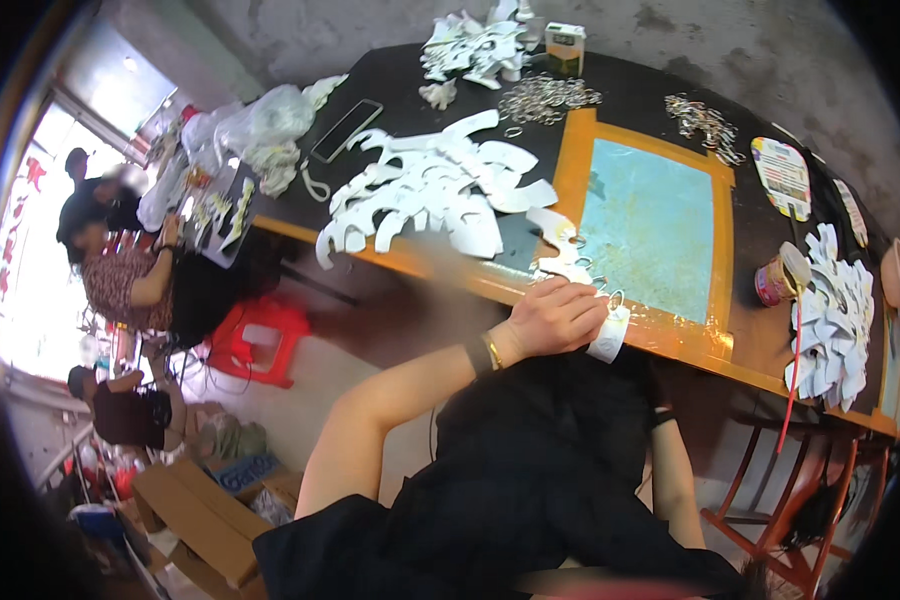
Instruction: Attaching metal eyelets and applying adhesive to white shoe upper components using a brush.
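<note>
the left grip [555,318], fingers curled, holds a ringed white piece [608,343] at the near edge of the dark worktop [410,92] — the right grip is hidden. beyond lies a pale blue sheet [658,210] framed in orange tape [724,215]. white curved pieces [460,190] heap to its left, metal rings [705,128] behind, a small tin [774,282] to its right — and a red stool [282,318] stands off left.

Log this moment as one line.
left hand: at white piece with ring, exact grip unclear | right hand: hidden | nearby: blue sheet, pile of white curved pieces
</note>
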Demonstrator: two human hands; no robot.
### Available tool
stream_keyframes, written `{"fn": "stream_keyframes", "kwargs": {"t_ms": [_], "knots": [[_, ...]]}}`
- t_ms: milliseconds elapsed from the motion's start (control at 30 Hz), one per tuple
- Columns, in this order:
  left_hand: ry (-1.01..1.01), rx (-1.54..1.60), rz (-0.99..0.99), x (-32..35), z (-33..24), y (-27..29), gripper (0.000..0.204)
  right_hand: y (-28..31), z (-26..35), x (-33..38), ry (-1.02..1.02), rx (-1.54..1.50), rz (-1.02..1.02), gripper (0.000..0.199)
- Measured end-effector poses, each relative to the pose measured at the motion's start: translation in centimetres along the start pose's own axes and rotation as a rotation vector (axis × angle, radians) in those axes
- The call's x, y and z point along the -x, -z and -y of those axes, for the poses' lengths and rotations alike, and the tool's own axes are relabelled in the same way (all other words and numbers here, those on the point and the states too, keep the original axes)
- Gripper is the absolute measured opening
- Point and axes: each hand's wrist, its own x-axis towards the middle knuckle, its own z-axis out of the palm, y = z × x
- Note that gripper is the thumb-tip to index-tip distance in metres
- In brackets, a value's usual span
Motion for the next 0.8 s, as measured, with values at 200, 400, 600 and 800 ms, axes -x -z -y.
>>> {"fn": "stream_keyframes", "kwargs": {"t_ms": [200,400,600,800], "knots": [[0.017,0.079,0.022,-0.6,-0.4,-1.2,0.017,2.3,-6.7,11.8,-0.013,0.172,-0.141,0.031],[0.261,0.196,0.188,-0.9,1.1,0.9,0.028,7.4,25.4,11.1,0.196,-0.054,-0.321,0.01],[0.203,0.223,0.318,-1.3,1.9,0.3,0.035,4.5,31.2,5.8,0.589,0.222,-0.441,0.027],[0.316,0.329,0.278,-0.5,1.4,0.5,0.044,3.1,31.5,4.2,0.525,0.338,-0.373,0.038]]}}
